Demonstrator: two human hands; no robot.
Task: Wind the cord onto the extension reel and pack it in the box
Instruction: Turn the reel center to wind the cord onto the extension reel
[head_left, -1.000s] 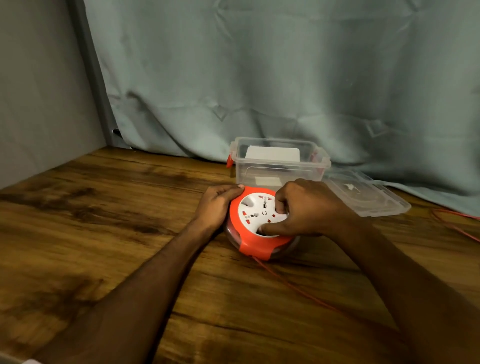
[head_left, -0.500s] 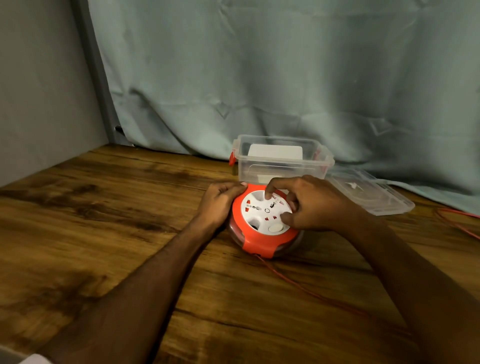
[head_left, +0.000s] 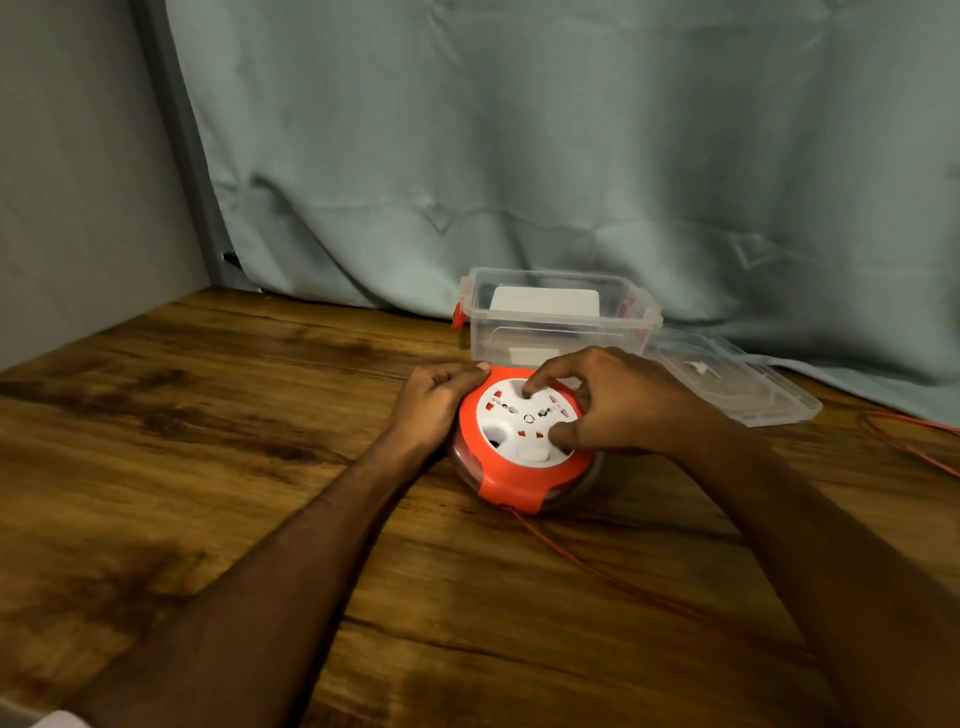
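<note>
An orange extension reel (head_left: 511, 483) with a white socket disc (head_left: 511, 421) lies flat on the wooden table (head_left: 208, 467). My left hand (head_left: 434, 402) grips its left rim. My right hand (head_left: 618, 400) rests on the disc, index fingertip and thumb pressed on its face. A thin orange cord (head_left: 582, 561) leaves the reel's front and runs right under my right forearm; more of it shows at the far right (head_left: 904, 441). Behind the reel stands a clear plastic box (head_left: 561, 322) with red latches, a white item inside.
The box's clear lid (head_left: 737, 384) lies flat to the right of the box. A grey-green curtain (head_left: 571, 156) hangs along the back of the table, and a grey wall (head_left: 78, 182) closes the left side.
My right hand has turned the white disc, shifting from its lower right to its top and right. The left hand has kept hold of the rim. The cord on the table looks shorter.
</note>
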